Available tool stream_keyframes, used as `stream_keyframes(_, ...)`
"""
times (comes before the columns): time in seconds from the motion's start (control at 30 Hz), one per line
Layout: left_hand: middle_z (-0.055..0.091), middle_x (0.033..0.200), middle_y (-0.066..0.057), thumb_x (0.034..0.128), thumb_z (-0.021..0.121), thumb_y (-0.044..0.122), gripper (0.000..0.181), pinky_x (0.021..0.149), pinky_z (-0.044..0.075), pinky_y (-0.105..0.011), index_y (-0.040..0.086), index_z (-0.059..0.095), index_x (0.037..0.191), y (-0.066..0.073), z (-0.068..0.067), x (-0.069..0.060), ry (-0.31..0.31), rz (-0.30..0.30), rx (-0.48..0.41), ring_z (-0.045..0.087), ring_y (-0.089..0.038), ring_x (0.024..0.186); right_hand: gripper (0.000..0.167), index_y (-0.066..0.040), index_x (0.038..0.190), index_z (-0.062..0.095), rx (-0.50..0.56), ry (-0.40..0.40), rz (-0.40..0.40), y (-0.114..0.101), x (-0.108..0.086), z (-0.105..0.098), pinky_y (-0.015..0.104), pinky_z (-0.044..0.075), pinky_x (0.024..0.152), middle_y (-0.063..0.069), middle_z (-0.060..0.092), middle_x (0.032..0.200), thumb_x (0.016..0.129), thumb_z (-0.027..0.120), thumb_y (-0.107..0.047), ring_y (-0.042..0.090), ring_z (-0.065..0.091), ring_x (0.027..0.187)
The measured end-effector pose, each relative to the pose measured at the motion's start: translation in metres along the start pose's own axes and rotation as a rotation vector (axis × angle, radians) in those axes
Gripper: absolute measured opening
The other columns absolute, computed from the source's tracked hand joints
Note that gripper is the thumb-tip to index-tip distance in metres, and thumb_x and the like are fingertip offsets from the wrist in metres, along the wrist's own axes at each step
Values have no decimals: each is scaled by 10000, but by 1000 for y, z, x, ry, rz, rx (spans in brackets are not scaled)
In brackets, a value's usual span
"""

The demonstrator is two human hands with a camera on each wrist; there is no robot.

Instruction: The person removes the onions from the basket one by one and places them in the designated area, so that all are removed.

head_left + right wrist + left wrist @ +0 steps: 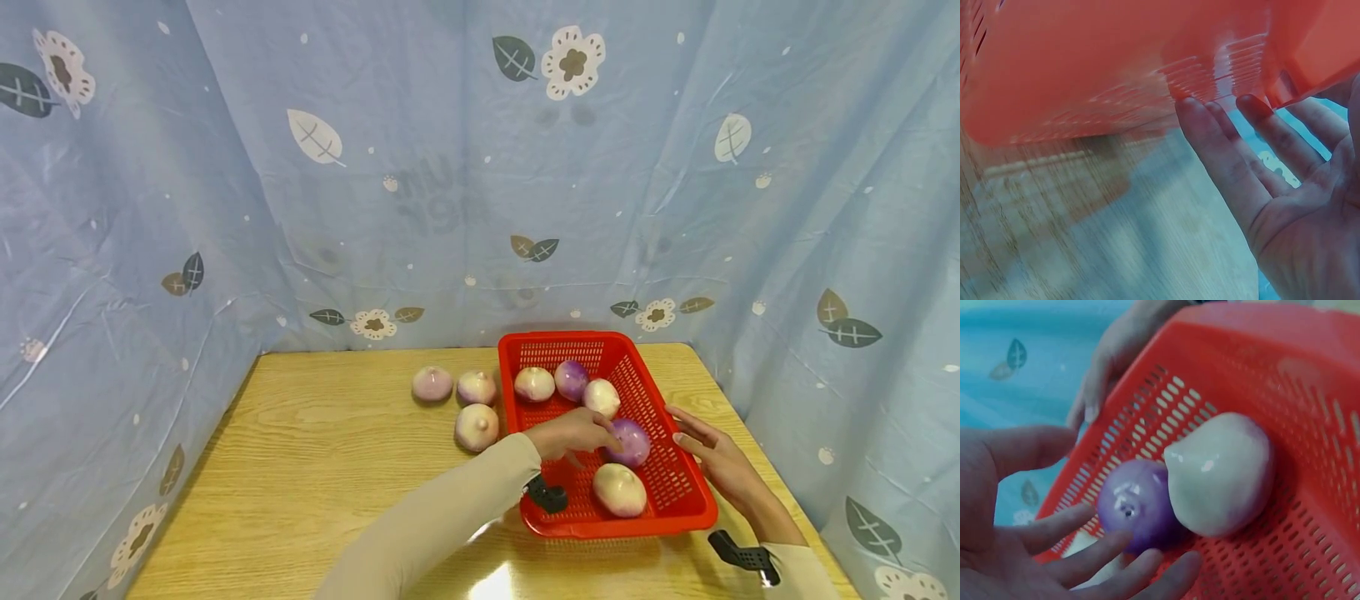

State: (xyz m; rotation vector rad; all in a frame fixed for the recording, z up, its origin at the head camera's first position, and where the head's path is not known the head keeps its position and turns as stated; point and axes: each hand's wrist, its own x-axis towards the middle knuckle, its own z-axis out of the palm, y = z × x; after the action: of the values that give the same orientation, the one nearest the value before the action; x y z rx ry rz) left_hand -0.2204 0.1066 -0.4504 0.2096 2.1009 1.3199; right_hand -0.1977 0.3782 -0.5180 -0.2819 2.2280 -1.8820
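Note:
A red plastic basket (600,528) holds several shiny turnips. Over it, my left hand (572,435) reaches in with fingers spread around the near side of a purple turnip (632,442), holding nothing. That hand's fingers (1094,559) look extended in the left wrist view, and a pale turnip (1222,478) lies against the purple one. Nearest the front wall is a cream turnip (619,490). At the basket's right side, my right hand (708,454) has its fingertips against or just beside the outer wall, without a curled grip.
Farther back in the basket sit a white turnip (534,384), a purple one (572,379) and another white one (602,398). Left of the basket, three pale turnips (476,427) lie on the wooden table (315,467). A blue patterned curtain (420,208) surrounds the table.

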Motion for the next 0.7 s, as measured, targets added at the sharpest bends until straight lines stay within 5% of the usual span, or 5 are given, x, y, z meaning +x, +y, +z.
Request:
stream_keyframes(0.17, 675, 936, 35, 858, 731, 185, 134, 875, 545, -422, 110, 739, 968, -6, 2, 12, -82, 2, 99, 617, -270, 1003, 579, -48, 1550, 234, -20, 12, 6, 1, 0, 0, 321, 604, 801, -260, 586, 1218, 1040, 478, -176, 5, 652, 1040)
stream_keyframes(0.43, 581, 818, 67, 806, 790, 201, 112, 754, 495, -259, 124, 723, 852, -11, 12, 20, -95, 51, 258, 528, -123, 821, 586, -62, 1550, 244, -38, 26, 29, 0, 2, 0, 353, 607, 802, -265, 584, 1206, 1037, 489, -206, 9, 655, 1029)
stream_keyframes(0.53, 559, 808, 77, 802, 796, 217, 125, 725, 403, -199, 129, 715, 839, -12, 17, 23, -95, 78, 333, 481, -86, 783, 589, -65, 1551, 240, -52, 25, 37, 0, 2, -1, 354, 607, 805, -279, 584, 1205, 1039, 486, -220, 4, 655, 1030)
stream_keyframes(0.7, 644, 919, 74, 791, 809, 204, 219, 848, 445, -192, 96, 732, 966, -15, 25, 29, -87, 62, 361, 549, -68, 875, 588, -67, 1550, 243, -52, 24, 31, 1, 1, -2, 354, 606, 809, -279, 587, 1206, 1038, 488, -219, 8, 656, 1035)
